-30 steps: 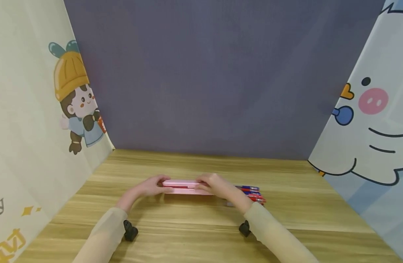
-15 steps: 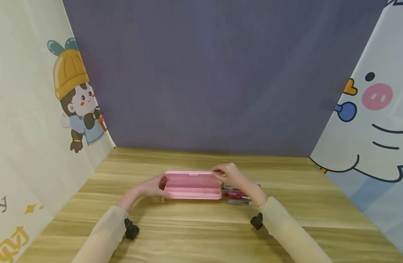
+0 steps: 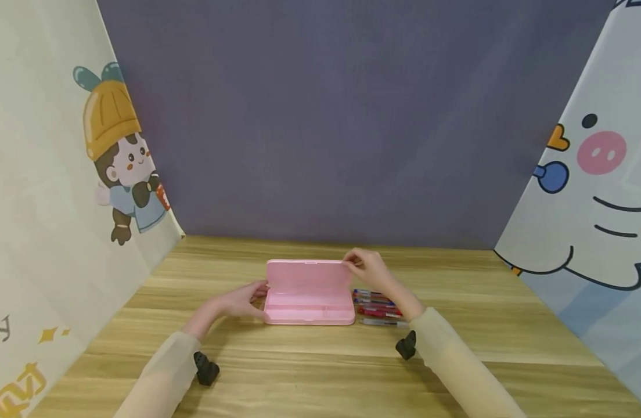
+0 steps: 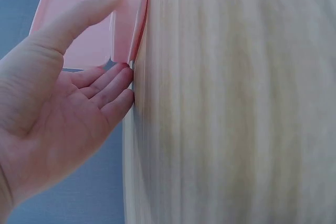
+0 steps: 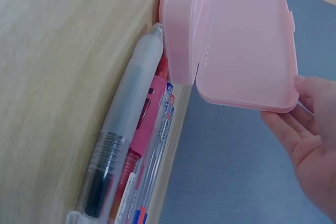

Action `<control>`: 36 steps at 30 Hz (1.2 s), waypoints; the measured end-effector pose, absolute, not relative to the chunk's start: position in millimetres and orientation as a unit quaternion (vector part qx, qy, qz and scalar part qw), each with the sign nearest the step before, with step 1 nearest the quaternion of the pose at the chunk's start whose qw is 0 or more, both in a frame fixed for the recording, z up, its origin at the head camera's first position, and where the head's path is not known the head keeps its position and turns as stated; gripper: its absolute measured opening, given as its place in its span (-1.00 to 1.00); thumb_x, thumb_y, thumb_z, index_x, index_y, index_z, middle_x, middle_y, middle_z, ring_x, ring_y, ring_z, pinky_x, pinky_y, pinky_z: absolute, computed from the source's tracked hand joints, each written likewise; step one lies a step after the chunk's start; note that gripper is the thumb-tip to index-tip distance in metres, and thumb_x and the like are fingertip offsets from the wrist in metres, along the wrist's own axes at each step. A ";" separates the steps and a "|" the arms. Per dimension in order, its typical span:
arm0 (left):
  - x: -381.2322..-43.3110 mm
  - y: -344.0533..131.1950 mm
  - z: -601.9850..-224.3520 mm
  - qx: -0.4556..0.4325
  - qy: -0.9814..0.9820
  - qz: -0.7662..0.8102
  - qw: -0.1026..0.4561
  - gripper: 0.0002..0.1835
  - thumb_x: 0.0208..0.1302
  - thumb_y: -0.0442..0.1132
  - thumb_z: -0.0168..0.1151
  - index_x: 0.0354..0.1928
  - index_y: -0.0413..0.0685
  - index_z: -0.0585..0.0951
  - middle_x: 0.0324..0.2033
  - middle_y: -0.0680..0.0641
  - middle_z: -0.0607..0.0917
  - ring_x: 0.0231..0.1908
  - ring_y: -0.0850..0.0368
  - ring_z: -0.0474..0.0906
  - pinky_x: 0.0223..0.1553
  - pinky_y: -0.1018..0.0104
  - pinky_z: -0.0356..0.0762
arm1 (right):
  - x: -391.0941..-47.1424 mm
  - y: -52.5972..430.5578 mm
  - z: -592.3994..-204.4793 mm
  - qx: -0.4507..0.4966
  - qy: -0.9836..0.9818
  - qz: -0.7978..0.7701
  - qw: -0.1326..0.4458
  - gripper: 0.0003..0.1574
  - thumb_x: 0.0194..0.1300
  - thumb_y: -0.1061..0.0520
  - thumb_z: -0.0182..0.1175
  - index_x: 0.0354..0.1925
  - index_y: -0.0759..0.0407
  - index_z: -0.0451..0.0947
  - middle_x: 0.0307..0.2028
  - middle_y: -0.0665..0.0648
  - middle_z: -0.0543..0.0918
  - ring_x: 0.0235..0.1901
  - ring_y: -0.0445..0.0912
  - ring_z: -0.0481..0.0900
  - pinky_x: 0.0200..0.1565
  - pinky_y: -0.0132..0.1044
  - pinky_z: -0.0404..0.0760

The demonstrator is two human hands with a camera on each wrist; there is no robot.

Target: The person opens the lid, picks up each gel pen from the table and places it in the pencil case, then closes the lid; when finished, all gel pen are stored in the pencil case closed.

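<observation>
A pink pencil case [image 3: 310, 321] lies on the wooden table with its lid [image 3: 310, 276] raised at the back. Its tray, with a small divider, shows no contents in the head view. My left hand [image 3: 241, 301] holds the case's left end, thumb at the front rim and fingers at the end wall. At the lid's upper right corner, my right hand [image 3: 369, 269] pinches the edge between thumb and fingers, also visible in the right wrist view. Just right of the case lie several pens [image 3: 375, 311], including a clear-barrelled pen [image 5: 118, 114] and a pink one [image 5: 147, 114].
The wood-grain table [image 3: 299, 371] runs back to a dark blue-grey panel [image 3: 326, 128]. Printed cartoon curtains stand at the left [image 3: 49, 174] and right [image 3: 592, 232]. The pens lie beneath my right wrist and forearm.
The lid has swung from nearly closed up to standing upright. My right hand has risen and moved right with its edge. My left hand has stayed at the left end.
</observation>
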State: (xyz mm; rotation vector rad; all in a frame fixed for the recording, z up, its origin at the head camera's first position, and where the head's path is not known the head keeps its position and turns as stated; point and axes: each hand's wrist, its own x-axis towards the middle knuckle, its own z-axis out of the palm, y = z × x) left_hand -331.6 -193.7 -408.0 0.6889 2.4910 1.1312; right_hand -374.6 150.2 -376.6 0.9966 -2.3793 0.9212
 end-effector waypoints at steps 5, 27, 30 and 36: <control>-331.7 -194.3 -410.9 0.243 0.860 0.418 0.162 -0.07 0.01 -0.23 0.44 0.31 -0.48 0.11 0.26 -0.45 0.28 0.29 -0.35 0.17 0.35 -0.13 0.14 | -376.9 150.0 -376.4 0.325 -0.857 0.345 0.202 -0.89 0.22 0.25 0.23 -0.27 0.26 0.64 -0.35 0.14 0.62 -0.31 -0.04 0.64 -0.24 -0.33 0.69; -334.3 -195.1 -417.3 0.280 0.862 0.402 0.131 -0.18 -0.01 -0.24 0.46 0.24 -0.44 0.27 0.18 -0.40 0.40 0.24 -0.32 0.27 0.30 -0.14 0.22 | -392.3 148.0 -390.2 0.257 -0.867 0.387 0.178 -0.81 0.27 0.32 0.14 -0.15 0.39 0.59 -0.21 0.33 0.65 -0.18 0.15 0.64 -0.11 -0.08 0.67; -332.6 -194.2 -415.6 0.279 0.861 0.403 0.133 -0.17 -0.01 -0.23 0.46 0.26 -0.41 0.26 0.19 -0.40 0.39 0.25 -0.32 0.26 0.30 -0.14 0.21 | -394.5 149.7 -394.1 0.258 -0.866 0.399 0.157 -0.70 0.27 0.30 0.16 -0.07 0.47 0.55 -0.13 0.41 0.63 -0.12 0.21 0.63 -0.05 -0.05 0.65; -329.8 -192.2 -412.6 0.280 0.864 0.398 0.131 -0.17 -0.01 -0.21 0.46 0.26 -0.39 0.27 0.19 -0.38 0.40 0.26 -0.31 0.26 0.30 -0.15 0.21 | -398.3 151.7 -400.9 0.256 -0.874 0.401 0.104 -0.53 0.27 0.26 0.16 0.10 0.49 0.44 0.05 0.46 0.53 0.00 0.24 0.57 0.04 -0.03 0.60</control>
